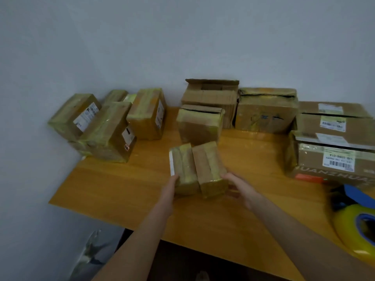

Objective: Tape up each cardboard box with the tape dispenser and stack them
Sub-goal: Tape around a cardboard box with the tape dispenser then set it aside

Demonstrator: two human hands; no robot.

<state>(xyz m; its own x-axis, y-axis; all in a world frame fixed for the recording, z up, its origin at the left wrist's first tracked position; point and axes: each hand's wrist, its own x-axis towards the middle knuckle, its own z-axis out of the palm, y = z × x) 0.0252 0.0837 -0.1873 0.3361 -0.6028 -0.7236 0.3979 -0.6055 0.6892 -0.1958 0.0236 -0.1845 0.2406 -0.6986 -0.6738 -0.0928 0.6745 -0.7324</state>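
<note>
Head view: small taped box held in both hands over the table.
Left hand and right hand grip its near corners, box tilted. Tape dispenser lies at the right edge, well apart. Stacked boxes stand far left.

Parcel-packing corner of plain indoor room. Evidence: wooden table set into corner of bare white wall; taped cardboard boxes piled at left, further boxes along back and right. Open-flapped box at rear. Printed barcode shipping labels on several boxes. Blue tape dispenser with yellowish tape roll at right table edge.
</note>
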